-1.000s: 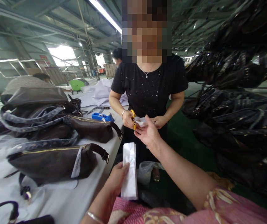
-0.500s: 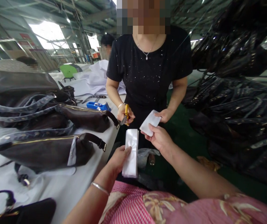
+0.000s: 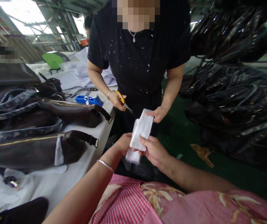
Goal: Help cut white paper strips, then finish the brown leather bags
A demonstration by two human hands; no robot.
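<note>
My left hand [image 3: 124, 143] is closed on a narrow stack of white strips [image 3: 133, 156], whose middle is hidden behind a second piece. My right hand [image 3: 156, 151] pinches the near end of that second piece, a folded white bundle [image 3: 142, 129], between thumb and fingers. The bundle lies slanted across the strips, and I cannot tell if they touch. A co-worker's hand [image 3: 159, 114] grips the bundle's far upper end. The co-worker's other hand [image 3: 116, 100] holds yellow-handled snips [image 3: 122, 100] with blades pointing toward the bundle.
On the left, a white-topped table [image 3: 77, 174] carries several dark leather bags [image 3: 37, 152] with wrapped straps and a blue tape dispenser [image 3: 89, 100]. More dark bags [image 3: 231, 118] hang or lie piled at right. Brown scrap paper [image 3: 202, 154] lies on the green floor.
My two hands have come together, bringing the bundle across the strips. The co-worker has leaned closer and still holds the bundle's far end. The snips have turned toward the bundle. My view has shifted right.
</note>
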